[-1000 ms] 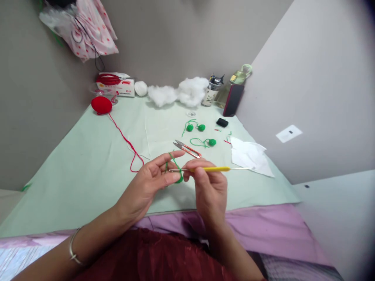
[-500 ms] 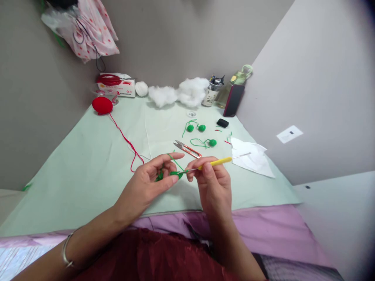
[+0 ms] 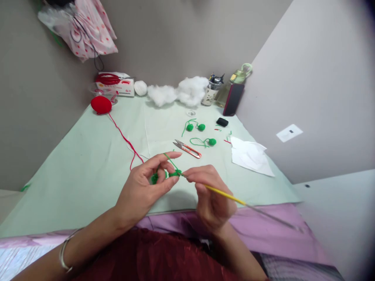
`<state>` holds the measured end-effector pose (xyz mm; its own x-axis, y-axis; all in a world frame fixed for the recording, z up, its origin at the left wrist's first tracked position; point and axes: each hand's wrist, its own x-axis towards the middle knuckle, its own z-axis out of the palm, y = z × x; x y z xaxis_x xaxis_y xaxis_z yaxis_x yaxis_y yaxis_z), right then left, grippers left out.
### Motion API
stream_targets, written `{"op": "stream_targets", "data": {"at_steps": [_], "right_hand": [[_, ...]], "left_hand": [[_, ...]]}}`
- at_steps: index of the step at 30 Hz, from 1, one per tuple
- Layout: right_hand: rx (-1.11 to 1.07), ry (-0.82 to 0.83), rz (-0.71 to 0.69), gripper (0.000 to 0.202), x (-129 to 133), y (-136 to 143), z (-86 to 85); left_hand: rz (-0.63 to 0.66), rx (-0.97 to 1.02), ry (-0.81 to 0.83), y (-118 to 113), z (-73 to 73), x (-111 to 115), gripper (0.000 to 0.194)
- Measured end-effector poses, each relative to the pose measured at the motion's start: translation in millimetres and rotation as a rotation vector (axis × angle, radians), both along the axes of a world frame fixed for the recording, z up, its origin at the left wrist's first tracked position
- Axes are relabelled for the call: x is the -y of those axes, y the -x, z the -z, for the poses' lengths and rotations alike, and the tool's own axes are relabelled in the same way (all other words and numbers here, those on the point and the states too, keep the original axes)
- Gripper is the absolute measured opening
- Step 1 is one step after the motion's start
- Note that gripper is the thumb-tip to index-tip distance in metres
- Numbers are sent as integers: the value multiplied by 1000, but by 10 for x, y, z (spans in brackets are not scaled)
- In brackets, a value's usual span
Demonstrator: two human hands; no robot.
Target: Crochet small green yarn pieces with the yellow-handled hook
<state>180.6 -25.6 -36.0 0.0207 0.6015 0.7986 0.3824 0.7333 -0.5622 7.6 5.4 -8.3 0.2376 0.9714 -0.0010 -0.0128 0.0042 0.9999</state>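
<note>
My left hand (image 3: 149,183) pinches a small piece of green crochet work (image 3: 174,173) between thumb and fingers. A strand of green yarn (image 3: 170,159) runs from the piece up over its raised index finger. My right hand (image 3: 215,197) is closed on a crochet hook with a yellow handle (image 3: 224,193). The hook's tip meets the green piece at its right edge, while its blurred metal rear end slants down to the right. Just beyond my hands lie orange-handled thread snips (image 3: 189,149). Farther back are several small green crocheted balls (image 3: 212,142) with yarn tails.
A red yarn ball (image 3: 101,105) trails its strand across the cloth. White stuffing (image 3: 191,91), a pen cup (image 3: 209,93), a green bottle (image 3: 238,76) and a phone (image 3: 233,100) line the back. White paper (image 3: 250,156) lies at right, near a black case (image 3: 222,122).
My right hand has turned, swinging the hook's rear end from pointing right and slightly up to pointing down right. My left hand and the green piece have shifted slightly left.
</note>
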Motion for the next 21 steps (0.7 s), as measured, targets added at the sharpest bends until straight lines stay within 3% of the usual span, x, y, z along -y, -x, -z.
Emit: {"op": "stream_targets", "data": {"at_steps": [4, 8, 14, 18, 21], "right_hand": [[160, -132, 39, 20, -7, -2, 51], [287, -146, 93, 31, 8, -8, 51], [191, -129, 122, 32, 0, 22, 18], [325, -151, 183, 38, 22, 26, 36], [74, -35, 97, 30, 15, 25, 19]], "left_hand": [[-7, 4, 33, -11, -16, 10, 42], [-16, 17, 40, -3, -39, 35, 47], [-18, 57, 44, 5, -47, 46, 47], [113, 310, 311, 7, -32, 15, 50], [183, 438, 512, 34, -38, -23, 47]]}}
